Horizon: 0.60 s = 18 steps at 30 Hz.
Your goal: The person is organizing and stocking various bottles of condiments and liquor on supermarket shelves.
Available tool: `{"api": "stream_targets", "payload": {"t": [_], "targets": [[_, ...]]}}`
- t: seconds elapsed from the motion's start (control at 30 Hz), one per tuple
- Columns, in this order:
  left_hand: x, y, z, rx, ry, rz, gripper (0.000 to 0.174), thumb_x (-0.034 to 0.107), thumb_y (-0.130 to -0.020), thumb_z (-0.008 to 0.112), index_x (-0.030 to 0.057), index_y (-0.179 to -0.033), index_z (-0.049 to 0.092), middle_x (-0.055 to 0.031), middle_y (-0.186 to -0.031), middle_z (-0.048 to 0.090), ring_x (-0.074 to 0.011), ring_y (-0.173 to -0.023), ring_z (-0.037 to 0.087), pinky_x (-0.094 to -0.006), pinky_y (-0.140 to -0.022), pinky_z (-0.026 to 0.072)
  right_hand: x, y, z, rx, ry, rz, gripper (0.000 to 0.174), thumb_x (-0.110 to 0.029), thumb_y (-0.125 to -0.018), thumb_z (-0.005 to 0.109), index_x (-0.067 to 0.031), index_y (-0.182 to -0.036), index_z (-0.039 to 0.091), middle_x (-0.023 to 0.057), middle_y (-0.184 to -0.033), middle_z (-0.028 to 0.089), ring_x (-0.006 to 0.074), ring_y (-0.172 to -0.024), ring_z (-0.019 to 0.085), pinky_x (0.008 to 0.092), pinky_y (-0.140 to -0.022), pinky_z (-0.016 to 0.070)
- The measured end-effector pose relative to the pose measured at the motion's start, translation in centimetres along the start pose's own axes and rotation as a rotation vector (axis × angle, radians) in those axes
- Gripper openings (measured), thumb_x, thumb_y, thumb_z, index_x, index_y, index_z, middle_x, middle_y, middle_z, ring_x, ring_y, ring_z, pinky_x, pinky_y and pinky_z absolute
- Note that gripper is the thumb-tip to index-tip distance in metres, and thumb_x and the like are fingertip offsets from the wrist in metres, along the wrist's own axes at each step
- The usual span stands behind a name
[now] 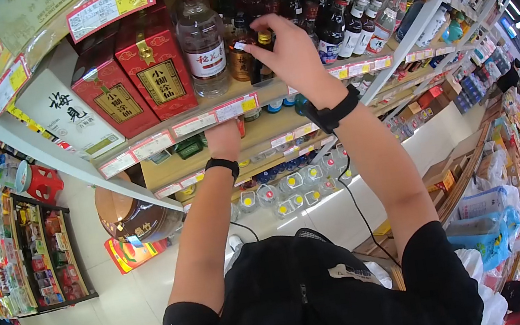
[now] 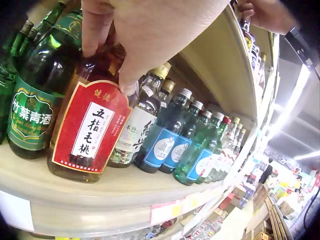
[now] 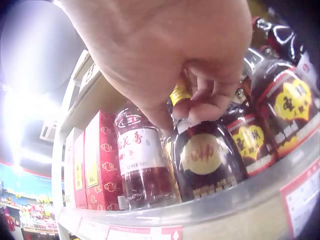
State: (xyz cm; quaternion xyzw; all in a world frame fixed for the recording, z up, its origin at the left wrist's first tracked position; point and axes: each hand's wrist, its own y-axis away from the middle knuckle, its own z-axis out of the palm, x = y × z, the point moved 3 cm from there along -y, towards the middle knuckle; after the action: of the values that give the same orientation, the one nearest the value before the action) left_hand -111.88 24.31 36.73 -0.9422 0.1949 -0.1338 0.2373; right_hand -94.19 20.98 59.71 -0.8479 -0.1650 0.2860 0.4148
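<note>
My left hand (image 2: 150, 35) grips the upper part of an amber bottle (image 2: 92, 132) with a red label, its fingers and thumb on either side of the neck. The bottle stands on the lower shelf, beside a green bottle (image 2: 32, 107). From the head view that hand (image 1: 224, 139) is largely hidden under the upper shelf. On the upper shelf my right hand (image 3: 170, 55) holds a dark bottle (image 3: 207, 165) with a round gold label by its yellow-banded neck, fingers curled round it. A clear bottle (image 3: 142, 155) with a white label stands just to its left in the right wrist view.
Red boxes (image 1: 155, 70) and a white box (image 1: 67, 107) fill the upper shelf's left end. Several small dark bottles (image 1: 331, 34) crowd its right. Price tags line the shelf edge (image 1: 216, 115). Large clear jugs (image 1: 293, 184) and a brown jar (image 1: 136, 208) stand on the floor.
</note>
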Motion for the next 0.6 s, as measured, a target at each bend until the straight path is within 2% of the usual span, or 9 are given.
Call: {"api": "stream_targets", "payload": {"t": [0.07, 0.17, 0.27, 0.3, 0.33, 0.37, 0.53, 0.57, 0.6], "targets": [[0.2, 0.3, 0.7, 0.062, -0.084, 0.019, 0.036, 0.031, -0.088, 0.073, 0.0078, -0.115, 0.069, -0.0166, -0.114, 0.069, -0.0353, -0.105, 0.069, -0.0495, -0.086, 0.0569, 1.0, 0.8, 0.8, -0.065, 0.024, 0.082, 0.037, -0.020, -0.083, 0.084, -0.0045, -0.111, 0.065, 0.0145, -0.104, 0.071, 0.0323, -0.078, 0.067, 0.0379, -0.072, 0.0537], [0.5, -0.1, 0.1, 0.012, -0.101, 0.045, 0.034, 0.032, -0.087, 0.074, 0.0086, -0.112, 0.071, -0.0149, -0.111, 0.071, -0.0338, -0.100, 0.071, -0.0480, -0.080, 0.0589, 0.4, 1.0, 0.6, -0.057, -0.041, 0.152, 0.034, -0.017, -0.084, 0.084, -0.0039, -0.107, 0.064, 0.0144, -0.100, 0.070, 0.0291, -0.070, 0.066, 0.0378, -0.070, 0.0533], [0.7, 0.0, 1.2, 0.100, -0.153, 0.052, 0.030, 0.030, -0.088, 0.073, 0.0089, -0.109, 0.071, -0.0139, -0.106, 0.072, -0.0328, -0.095, 0.072, -0.0459, -0.075, 0.0597, 0.4, 1.2, 0.2, -0.049, -0.064, 0.176, 0.036, -0.017, -0.084, 0.084, -0.0038, -0.110, 0.063, 0.0146, -0.100, 0.070, 0.0266, -0.065, 0.066, 0.0373, -0.067, 0.0536], [1.0, -0.2, 0.7, 0.100, -0.154, 0.055, 0.030, 0.030, -0.088, 0.073, 0.0089, -0.109, 0.071, -0.0139, -0.106, 0.072, -0.0328, -0.095, 0.072, -0.0459, -0.075, 0.0597, 0.5, 1.1, 0.1, -0.040, -0.087, 0.189, 0.038, -0.018, -0.082, 0.085, -0.0038, -0.109, 0.063, 0.0166, -0.099, 0.070, 0.0335, -0.079, 0.067, 0.0411, -0.073, 0.0540], [1.2, -0.4, 0.4, 0.006, -0.138, 0.046, 0.028, 0.029, -0.088, 0.073, 0.0088, -0.109, 0.071, -0.0138, -0.105, 0.072, -0.0326, -0.094, 0.072, -0.0453, -0.076, 0.0597, 0.7, 1.2, 0.1, -0.031, -0.111, 0.202, 0.040, -0.019, -0.081, 0.086, -0.0038, -0.109, 0.062, 0.0186, -0.099, 0.069, 0.0404, -0.093, 0.067, 0.0449, -0.079, 0.0544], [1.4, -0.5, 0.2, -0.088, -0.122, 0.037, 0.027, 0.027, -0.089, 0.072, 0.0087, -0.108, 0.071, -0.0137, -0.103, 0.072, -0.0324, -0.093, 0.072, -0.0447, -0.076, 0.0598, 0.7, 1.3, 0.2, -0.028, -0.111, 0.203, 0.040, -0.019, -0.081, 0.086, -0.0038, -0.109, 0.062, 0.0186, -0.099, 0.069, 0.0404, -0.093, 0.067, 0.0449, -0.079, 0.0544], [1.4, -0.1, 0.3, -0.071, -0.039, -0.018, 0.027, 0.027, -0.089, 0.073, 0.0070, -0.107, 0.071, -0.0138, -0.102, 0.073, -0.0324, -0.093, 0.073, -0.0447, -0.076, 0.0600, -0.2, 1.3, -0.4, -0.026, -0.044, 0.102, 0.049, -0.024, -0.081, 0.086, -0.0025, -0.116, 0.060, 0.0209, -0.109, 0.068, 0.0423, -0.098, 0.068, 0.0467, -0.083, 0.0560], [1.5, 0.0, 0.3, -0.093, -0.032, -0.024, 0.028, 0.027, -0.089, 0.074, 0.0064, -0.107, 0.071, -0.0138, -0.102, 0.073, -0.0324, -0.093, 0.073, -0.0451, -0.076, 0.0601, -0.3, 1.6, -0.7, -0.079, -0.060, 0.161, 0.050, -0.024, -0.083, 0.085, -0.0051, -0.123, 0.061, 0.0212, -0.115, 0.069, 0.0406, -0.108, 0.067, 0.0444, -0.090, 0.0556], [1.5, 0.2, 0.5, -0.097, -0.030, -0.021, 0.028, 0.027, -0.089, 0.074, 0.0064, -0.107, 0.071, -0.0138, -0.102, 0.073, -0.0324, -0.093, 0.073, -0.0451, -0.076, 0.0601, -0.7, 1.8, -1.0, -0.079, -0.058, 0.165, 0.050, -0.024, -0.083, 0.085, -0.0051, -0.123, 0.061, 0.0212, -0.115, 0.069, 0.0406, -0.108, 0.067, 0.0444, -0.090, 0.0556]]}}
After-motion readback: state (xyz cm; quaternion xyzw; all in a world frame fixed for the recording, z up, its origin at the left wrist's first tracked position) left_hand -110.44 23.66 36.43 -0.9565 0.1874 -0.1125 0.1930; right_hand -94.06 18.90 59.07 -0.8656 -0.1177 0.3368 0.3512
